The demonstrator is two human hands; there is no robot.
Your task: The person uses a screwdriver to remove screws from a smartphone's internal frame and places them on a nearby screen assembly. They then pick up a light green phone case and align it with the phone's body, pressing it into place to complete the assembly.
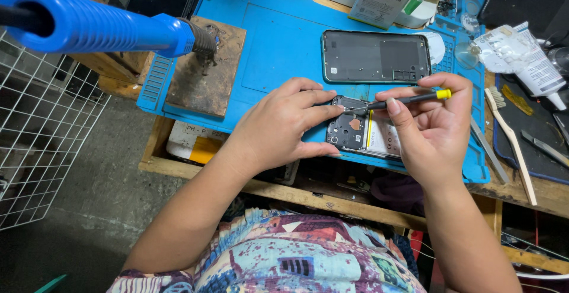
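At frame centre, an opened phone (361, 132) is steadied on the blue mat (278, 44) by the left hand (278, 124), fingers curled on its edge. A small screwdriver (409, 98) is pinched by right hand (430, 127) fingers. Rear cover (375, 56) lies just above; blue-handled iron (101, 25) juts upper left; brush (512, 142) sits at right on desk (533, 192).

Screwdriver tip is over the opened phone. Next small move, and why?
Probably seat the tip and turn: the right hand holds the screwdriver with its point near the top edge of the opened phone, which the left hand steadies on the blue mat. The screw itself is too small to see.
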